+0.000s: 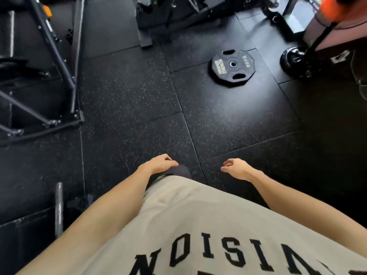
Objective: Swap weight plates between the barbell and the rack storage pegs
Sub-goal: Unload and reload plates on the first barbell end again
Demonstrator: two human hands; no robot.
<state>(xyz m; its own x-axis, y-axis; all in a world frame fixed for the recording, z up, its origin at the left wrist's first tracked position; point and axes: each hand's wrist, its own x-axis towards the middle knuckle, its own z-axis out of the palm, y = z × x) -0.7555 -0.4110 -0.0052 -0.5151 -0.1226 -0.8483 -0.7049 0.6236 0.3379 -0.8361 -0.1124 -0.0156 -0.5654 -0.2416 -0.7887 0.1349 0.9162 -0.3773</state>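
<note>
Weight plate (231, 65) lying flat on the rubber floor (129, 100), printed face up, centre hole pointing upward, lettering running roughly toward and away from the person; no long axis to report on a near-round plate. Left hand (158, 165) and right hand (237, 169) both well short of the plate, on the person's side of it, fingers loosely curled, holding and touching nothing. Rack frame (59, 62) standing far left of the plate.

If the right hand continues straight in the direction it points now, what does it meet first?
The right hand points down and inward, holding nothing. Probably it meets only the rubber floor; the weight plate lies farther ahead, off that line. Depth is uncertain.
</note>
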